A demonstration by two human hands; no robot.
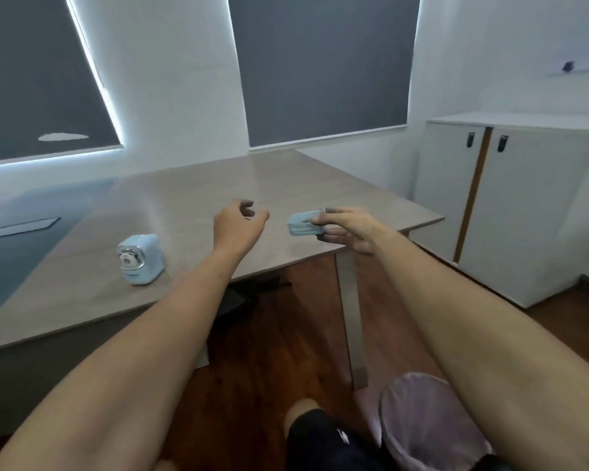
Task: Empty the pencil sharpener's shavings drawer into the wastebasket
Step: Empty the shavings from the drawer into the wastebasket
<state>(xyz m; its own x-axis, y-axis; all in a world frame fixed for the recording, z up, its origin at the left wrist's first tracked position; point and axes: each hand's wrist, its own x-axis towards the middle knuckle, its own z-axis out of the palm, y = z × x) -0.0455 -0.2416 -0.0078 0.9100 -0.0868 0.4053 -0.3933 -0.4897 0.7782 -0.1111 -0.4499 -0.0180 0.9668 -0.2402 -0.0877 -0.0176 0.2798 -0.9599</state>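
A pale blue pencil sharpener (141, 259) stands on the wooden table (191, 192), near its front edge at the left. My right hand (349, 227) is shut on the small pale blue shavings drawer (301, 224), held level above the table's right front corner. My left hand (240, 223) hovers just left of the drawer with fingers loosely curled and holds nothing. The wastebasket (422, 423), lined with a pale pinkish bag, sits on the floor at the lower right, partly hidden under my right forearm.
A white cabinet (510, 205) with two doors stands to the right of the table. A metal table leg (351, 314) runs down to the dark wooden floor (269, 351). My knee in dark shorts (320, 436) is beside the wastebasket.
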